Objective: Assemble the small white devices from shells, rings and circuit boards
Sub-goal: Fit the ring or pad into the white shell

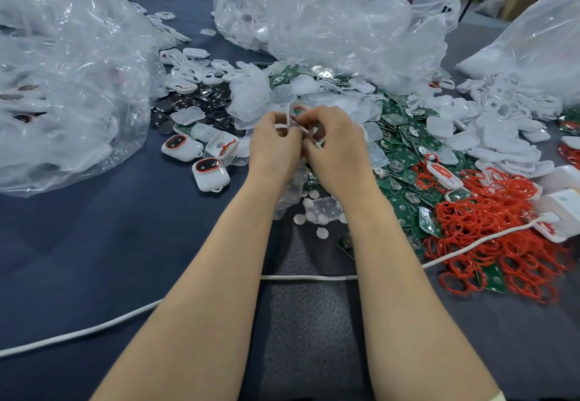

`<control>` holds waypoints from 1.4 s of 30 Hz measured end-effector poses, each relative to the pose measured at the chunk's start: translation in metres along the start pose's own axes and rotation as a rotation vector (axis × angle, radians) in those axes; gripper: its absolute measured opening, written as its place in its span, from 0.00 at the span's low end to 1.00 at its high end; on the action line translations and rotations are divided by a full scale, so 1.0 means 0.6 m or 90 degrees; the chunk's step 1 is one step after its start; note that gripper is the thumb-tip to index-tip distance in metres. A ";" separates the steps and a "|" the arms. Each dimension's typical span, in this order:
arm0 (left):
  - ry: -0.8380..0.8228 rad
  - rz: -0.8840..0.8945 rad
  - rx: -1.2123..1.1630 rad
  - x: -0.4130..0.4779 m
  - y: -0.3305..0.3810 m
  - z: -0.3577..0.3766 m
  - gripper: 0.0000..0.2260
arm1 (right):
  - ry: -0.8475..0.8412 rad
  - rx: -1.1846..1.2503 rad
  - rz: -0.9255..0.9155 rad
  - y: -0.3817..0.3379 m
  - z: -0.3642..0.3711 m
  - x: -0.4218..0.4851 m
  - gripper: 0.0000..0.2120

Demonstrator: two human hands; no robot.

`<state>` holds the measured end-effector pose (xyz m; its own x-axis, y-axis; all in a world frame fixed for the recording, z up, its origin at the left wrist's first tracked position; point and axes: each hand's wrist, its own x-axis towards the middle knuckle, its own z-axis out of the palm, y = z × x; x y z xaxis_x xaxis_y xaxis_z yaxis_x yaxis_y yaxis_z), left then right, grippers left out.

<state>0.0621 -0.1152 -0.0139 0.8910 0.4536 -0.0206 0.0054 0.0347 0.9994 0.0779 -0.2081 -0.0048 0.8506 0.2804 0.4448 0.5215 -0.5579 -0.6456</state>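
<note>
Occlusion, head view: fingertips of both hands are bunched together, so the exact contact points are hard to make out; the lower half of the held piece is hidden behind the fingers (292, 132).
Left hand (273, 146): fingers curled, pinching the white shell (295, 108) from its left side.
Right hand (339, 149): fingers curled in against the shell's right edge, gripping; whether they also pinch the red strip there, cannot tell.
Location: shell held in the air between both hands, above the heap of parts at mid worktop (125, 228).
Orientation: shell stands on edge, long axis up and away from the person, open face toward the camera, green and red showing inside.
Materials: shell is glossy white plastic, a rounded oblong; circuit boards (405, 155) are green, flat, piled loose to the right; red rings (489, 228) are thin, rubbery loops in a tangle near right.
Finished devices (182, 146): white, red-rimmed windows, lying left of the hands.
Plastic bags (62, 71): clear, crumpled, contents blurred.
Cable (314, 277): white, crosses under both forearms.
Cut off: bag at far right runs out of frame.
</note>
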 end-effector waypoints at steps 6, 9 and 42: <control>0.000 -0.004 -0.045 -0.001 -0.003 0.003 0.04 | 0.123 0.144 0.086 0.000 -0.007 -0.001 0.11; -0.013 0.014 -0.041 -0.004 -0.002 0.004 0.02 | 0.153 0.271 0.158 -0.002 -0.013 0.002 0.06; 0.011 0.175 0.188 -0.017 0.003 0.009 0.08 | 0.114 0.269 0.216 -0.001 0.001 -0.001 0.02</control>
<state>0.0559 -0.1247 -0.0116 0.8697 0.4255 0.2504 -0.0989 -0.3468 0.9327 0.0775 -0.2076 -0.0051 0.9696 -0.0174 0.2440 0.2342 -0.2231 -0.9462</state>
